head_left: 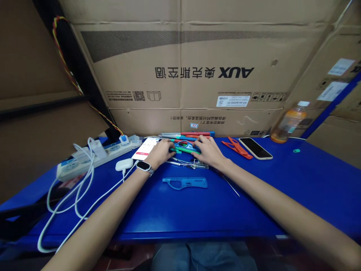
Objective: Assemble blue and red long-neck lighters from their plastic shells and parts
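Both hands rest at the far middle of the blue table (282, 188). My left hand (161, 151), with a watch on its wrist, has its fingers curled onto the left end of a blue and green plastic tool (184, 146). My right hand (208, 149) presses its fingers on the right end of the same tool. Just behind lie several long red, blue and grey rods (186, 134). A thin metal part (186, 163) lies under the hands. Nearer me a blue plastic half-shell (184, 183) lies flat by itself.
A white power strip (93, 156) with white cables (70, 195) and a white earbud case (124, 164) sit at the left. A lit phone (145, 147), red plastic pieces (236, 146), a dark phone (255, 148), an orange drink bottle (289, 122) and cardboard boxes (197, 67) stand behind.
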### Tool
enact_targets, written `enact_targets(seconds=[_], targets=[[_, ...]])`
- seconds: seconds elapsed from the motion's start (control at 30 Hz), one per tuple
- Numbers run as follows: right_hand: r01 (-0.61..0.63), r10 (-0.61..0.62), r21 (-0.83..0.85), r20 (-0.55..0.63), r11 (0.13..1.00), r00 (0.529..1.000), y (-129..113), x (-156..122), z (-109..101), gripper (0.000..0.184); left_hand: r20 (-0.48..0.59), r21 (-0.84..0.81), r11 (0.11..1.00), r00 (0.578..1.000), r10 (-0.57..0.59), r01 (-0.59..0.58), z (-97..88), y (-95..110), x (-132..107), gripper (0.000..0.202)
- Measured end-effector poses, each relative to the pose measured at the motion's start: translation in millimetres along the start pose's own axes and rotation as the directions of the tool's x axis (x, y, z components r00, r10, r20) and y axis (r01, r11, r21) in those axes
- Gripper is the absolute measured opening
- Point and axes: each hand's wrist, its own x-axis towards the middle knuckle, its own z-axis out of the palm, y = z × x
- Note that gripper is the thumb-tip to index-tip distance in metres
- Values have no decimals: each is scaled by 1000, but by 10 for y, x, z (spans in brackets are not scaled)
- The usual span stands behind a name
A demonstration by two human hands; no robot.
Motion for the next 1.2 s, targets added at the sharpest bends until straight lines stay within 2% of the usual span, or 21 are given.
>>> enact_targets(seconds=[0.23, 0.37, 0.57, 0.77, 0.93, 1.03, 1.2], targets=[[-86, 86, 8, -20, 996, 996, -25, -21, 57, 17, -8, -57, 998, 1000, 16, -16, 83, -16, -14, 15], [-116, 116, 20, -24, 993, 993, -15, -14, 71, 15, 2, -125, 990, 998, 66, -65, 106, 3, -23, 15], [-130, 130, 68, 11, 989, 991, 18, -2, 75, 15, 34, -127, 983, 990, 140, -135, 77, 11, -52, 21], [-121, 118, 100, 31, 988, 992, -33, -31, 19, 13, 71, -245, 959, 984, 160, -138, 58, -15, -112, 15], [-117, 115, 154, 22, 981, 993, -47, -58, 6, 27, 101, -285, 952, 985, 143, -109, 53, -32, -164, 17], [-73, 76, 205, -5, 976, 997, -38, -103, -1, 32, 101, -290, 951, 985, 141, -107, 27, -16, -187, 19], [3, 10, 294, -43, 956, 999, -41, -253, -85, 16, 86, -303, 945, 984, 158, -126, -42, 30, -227, 22]])
